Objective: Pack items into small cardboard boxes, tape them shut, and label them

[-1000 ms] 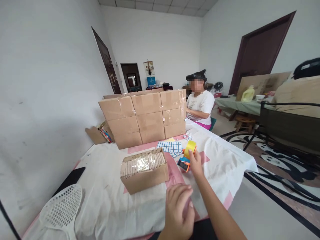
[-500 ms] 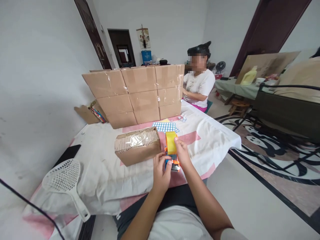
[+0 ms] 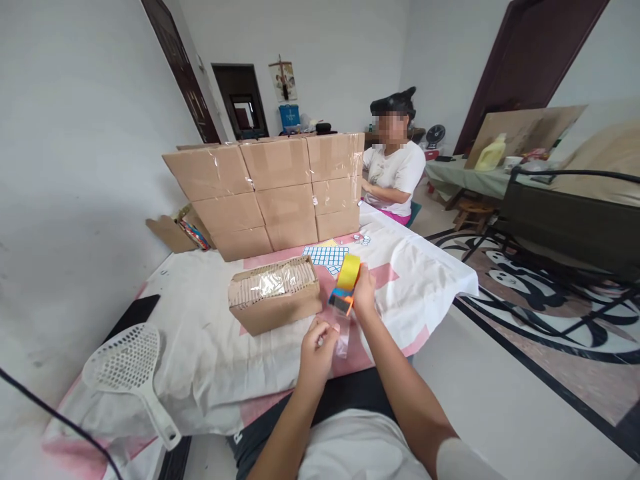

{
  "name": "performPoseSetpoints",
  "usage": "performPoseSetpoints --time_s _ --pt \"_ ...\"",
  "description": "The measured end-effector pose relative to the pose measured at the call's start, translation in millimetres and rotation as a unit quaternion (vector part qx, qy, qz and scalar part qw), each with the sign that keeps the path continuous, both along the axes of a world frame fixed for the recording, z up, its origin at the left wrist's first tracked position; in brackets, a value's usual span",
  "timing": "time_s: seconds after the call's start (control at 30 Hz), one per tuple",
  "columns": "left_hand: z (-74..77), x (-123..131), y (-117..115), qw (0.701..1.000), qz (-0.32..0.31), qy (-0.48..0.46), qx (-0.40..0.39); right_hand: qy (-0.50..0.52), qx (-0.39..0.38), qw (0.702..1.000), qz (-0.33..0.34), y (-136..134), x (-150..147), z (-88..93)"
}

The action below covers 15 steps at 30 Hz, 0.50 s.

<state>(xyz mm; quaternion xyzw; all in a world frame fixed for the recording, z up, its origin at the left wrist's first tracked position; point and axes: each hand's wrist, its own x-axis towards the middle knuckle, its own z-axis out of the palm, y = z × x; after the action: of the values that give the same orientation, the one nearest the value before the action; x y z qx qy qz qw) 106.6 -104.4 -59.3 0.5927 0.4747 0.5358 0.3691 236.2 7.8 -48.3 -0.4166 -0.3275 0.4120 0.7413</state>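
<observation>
The right hand [image 3: 364,288] is closed round the tape dispenser [image 3: 349,272], a yellow roll in a blue and orange frame, held above the desk [image 3: 425,267] just right of the open-topped carton [image 3: 277,317]. The dispenser is tilted, with its dark end toward the left and near side. A clear strip of tape [image 3: 343,341] shows below that end. The left hand [image 3: 319,343] is beside the strip, fingers curled and thumb brought in toward them; the thumb tip looks to be at the strip's edge, but whether it pinches the film cannot be told.

To handle the strip well, the left hand would do best to take only its very end, between thumb and fingertip, leaving the rest of the sticky face untouched. The right hand should keep the frame steady and let the roll turn freely, with its fingers off the yellow rim. A slow, even pull, the strip straight and lightly taut, should keep it from folding onto itself. It probably needs to stay clear of the cloth [image 3: 210,363] and of the blue-edged label sheet [image 3: 325,255] on the far side, since loose film could catch on either.
</observation>
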Motion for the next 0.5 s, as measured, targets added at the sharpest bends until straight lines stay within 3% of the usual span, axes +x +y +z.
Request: performPoseSetpoints --time_s 0.17,0.37,0.5 --pt "5.0 -3.8 -4.1 0.998 -0.044 0.051 0.004 0.077 0.022 0.997 -0.013 14.2 25.0 31.1" --pt "-4.5 -9.0 1.8 0.986 -0.082 0.145 0.016 0.143 0.039 0.989 -0.006 -13.1 29.6 38.3" --pt "3.3 -19.0 -5.7 0.959 -0.146 0.239 0.049 0.171 0.036 0.977 0.119 -55.2 34.8 24.5"
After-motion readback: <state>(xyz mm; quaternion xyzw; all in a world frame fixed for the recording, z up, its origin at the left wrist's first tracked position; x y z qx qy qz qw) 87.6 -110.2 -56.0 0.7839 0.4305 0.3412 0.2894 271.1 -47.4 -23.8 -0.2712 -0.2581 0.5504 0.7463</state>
